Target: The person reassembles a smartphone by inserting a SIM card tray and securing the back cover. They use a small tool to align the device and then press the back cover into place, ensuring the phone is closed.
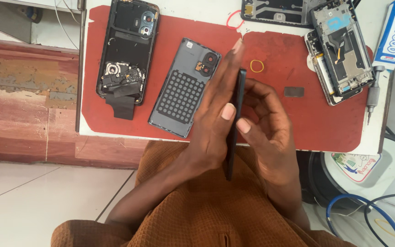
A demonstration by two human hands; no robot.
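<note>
our left hand (216,114) and right hand (266,123) sandwich a thin dark phone panel (235,120) edge-on, fingers flat and pressed to both faces, over the near edge of the red mat (298,132). teardown looks well along: grey back cover (182,89) lies off, inner side up, just left of our hands; opened black phone body (126,50) is further left, stripped frames (339,50) top right. nothing looks reassembled yet. a yellow rubber band (257,66) and small dark strip (294,92) sit close right, a screwdriver (372,93) at the right table edge. free mat only between band and frames.
</note>
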